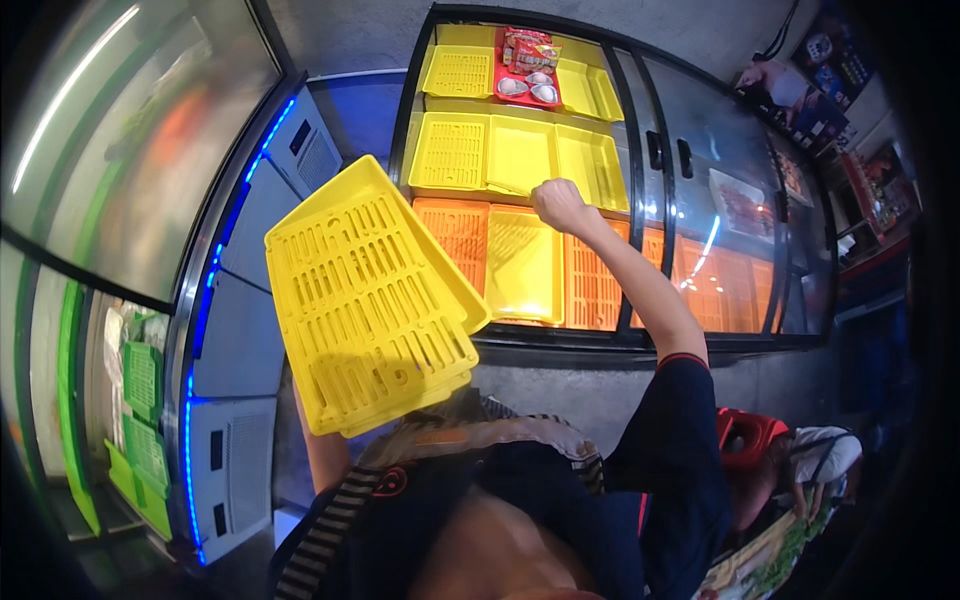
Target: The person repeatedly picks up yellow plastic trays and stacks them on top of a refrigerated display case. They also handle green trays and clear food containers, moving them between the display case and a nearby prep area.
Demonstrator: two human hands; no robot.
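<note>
A stack of yellow slotted plastic trays (367, 300) is held up at the left, the pieces slightly fanned out. My left forearm (324, 457) runs up behind it, and the trays hide my left hand. My right hand (559, 204) is closed at the front corner of a plain yellow tray (523, 146) on the middle shelf of a display cabinet. That tray sits between a slotted yellow tray (448, 152) and another yellow tray (592, 166). Below are an orange slotted tray (454, 244), a yellow tray (525, 262) and a second orange tray (592, 281).
On the top shelf, a red tray (526, 100) holds food packets (532, 52) and cups of egg-like pieces. Glass doors (712, 180) cover the cabinet's right side. Another cabinet with green trays (142, 382) stands left. At lower right, a person (825, 454) handles leafy greens (787, 551) near a red chair (750, 437).
</note>
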